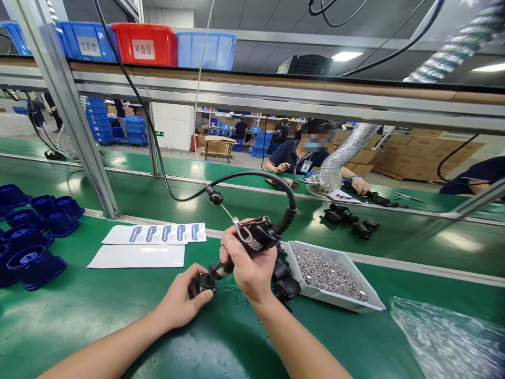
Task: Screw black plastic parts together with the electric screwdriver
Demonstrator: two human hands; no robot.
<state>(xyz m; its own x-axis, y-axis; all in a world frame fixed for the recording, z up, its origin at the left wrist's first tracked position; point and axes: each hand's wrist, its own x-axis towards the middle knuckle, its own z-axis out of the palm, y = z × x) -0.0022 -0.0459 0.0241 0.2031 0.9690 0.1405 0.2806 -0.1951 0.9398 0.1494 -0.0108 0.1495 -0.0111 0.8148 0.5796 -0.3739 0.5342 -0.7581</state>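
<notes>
My right hand (252, 266) is wrapped round a black electric screwdriver (258, 234), tilted with its tip down to the left. A thin cord ties the tool to a line from above, and a thick black cable loops off its back end. In my left hand (185, 297) a small black plastic part (205, 282) is pinched low over the green bench. The screwdriver's nose meets this part; whether a screw sits between them is hidden. Just right of my right hand lie several black plastic parts (284, 279), partly covered by it.
A white tray (373, 304) of small metal screws stands at right, with a clear plastic bag (450, 337) nearer me. Label sheets (138, 256) and dark blue plastic cups (37, 266) lie left. Across the bench sits a co-worker (292, 155); a metal post (74, 116) rises at left.
</notes>
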